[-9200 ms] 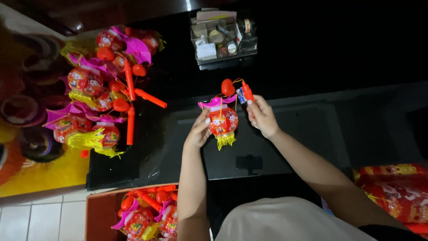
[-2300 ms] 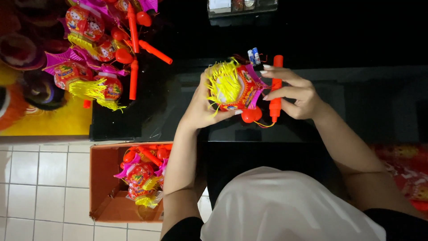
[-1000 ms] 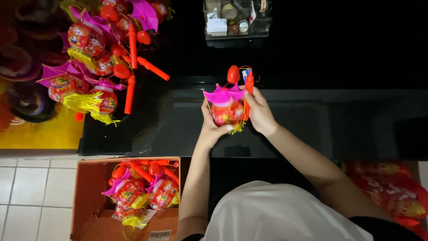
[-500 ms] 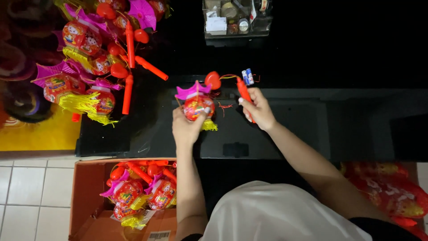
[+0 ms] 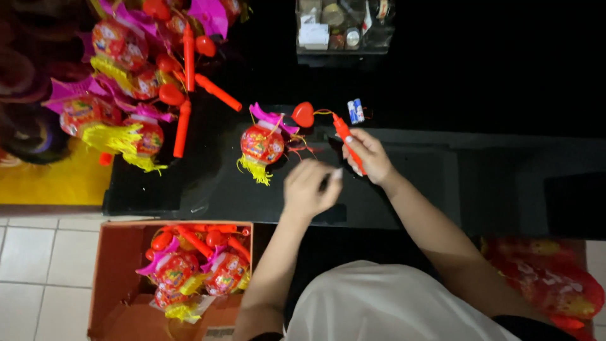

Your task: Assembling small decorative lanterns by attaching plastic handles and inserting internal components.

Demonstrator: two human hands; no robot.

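We stand at a long black shiny table point(image 5: 189, 189). The floor point(image 5: 38, 259) below it has pale square tiles. The room is dark, and past the table we can see very little.

Closest to us, on the floor at the left, sits an open brown cardboard box point(image 5: 113, 278). It holds more round red toy lanterns point(image 5: 189, 268) with pink tops, yellow fringes and red sticks. At the right, down low, lies a red crinkly bag point(image 5: 543, 284).

Our left hand point(image 5: 310, 187) hovers over the table, a bit blurry. Its fingers are loosely curled and hold nothing. Just beside it, our right hand point(image 5: 369, 155) has its fingers closed around a thin red plastic stick point(image 5: 349, 141).

A yellow string runs from the stick to a red heart-shaped piece point(image 5: 303, 115). Near the tip of the stick lie small blue and white batteries point(image 5: 356, 110). The round red paper lantern with a pink top and a yellow fringe point(image 5: 261, 144) lies on the table, left of the heart and near our left hand, not touching it.

Further left, a big pile of the same lanterns and red sticks point(image 5: 136, 88) covers the table end, next to a yellow cloth point(image 5: 44, 183). At the far edge stands a clear plastic box of small things point(image 5: 344, 28).
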